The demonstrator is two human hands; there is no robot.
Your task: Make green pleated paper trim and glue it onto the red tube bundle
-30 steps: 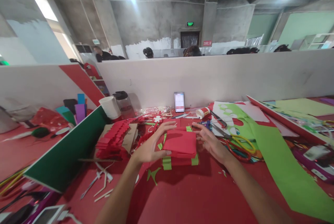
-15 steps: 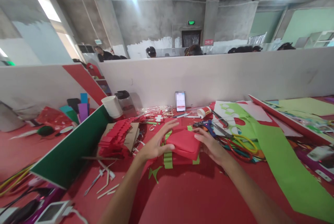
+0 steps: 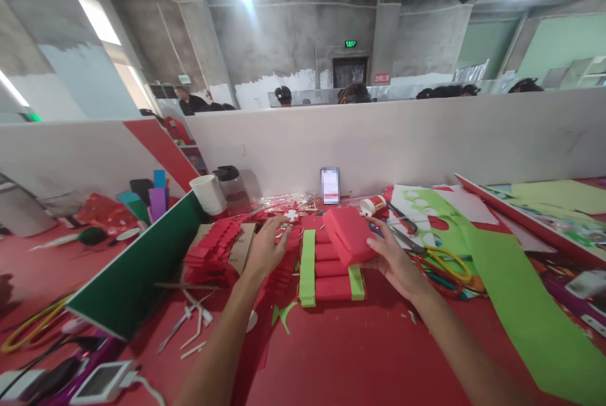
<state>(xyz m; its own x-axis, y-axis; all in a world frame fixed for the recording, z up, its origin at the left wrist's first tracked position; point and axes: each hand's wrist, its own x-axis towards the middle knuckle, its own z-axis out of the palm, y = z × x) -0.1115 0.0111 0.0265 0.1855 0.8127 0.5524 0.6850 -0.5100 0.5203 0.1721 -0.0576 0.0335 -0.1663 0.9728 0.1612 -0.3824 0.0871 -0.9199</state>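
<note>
My right hand (image 3: pixel 391 261) holds a red box-shaped piece (image 3: pixel 348 235) by its right side, tilted above the table. Under it lies a row of red rolls (image 3: pixel 326 270) with a green strip (image 3: pixel 307 267) across the left end and another green strip (image 3: pixel 356 283) across the right. My left hand (image 3: pixel 269 245) is off to the left, fingers apart and nothing held, over red fringed paper (image 3: pixel 284 273). Further left, more red fringed paper (image 3: pixel 213 248) rests on cardboard (image 3: pixel 242 248).
A phone (image 3: pixel 330 185) stands against the white partition (image 3: pixel 402 141). Scissors (image 3: pixel 447 264), a white bottle (image 3: pixel 373 205) and green paper (image 3: pixel 511 292) lie to the right. On the left are a green board (image 3: pixel 142 267), paper cups (image 3: pixel 208 194) and white sticks (image 3: pixel 196 317).
My left hand has let go of the red box-shaped piece and moved left. My right hand has lifted and tilted that piece, uncovering the red rolls beneath.
</note>
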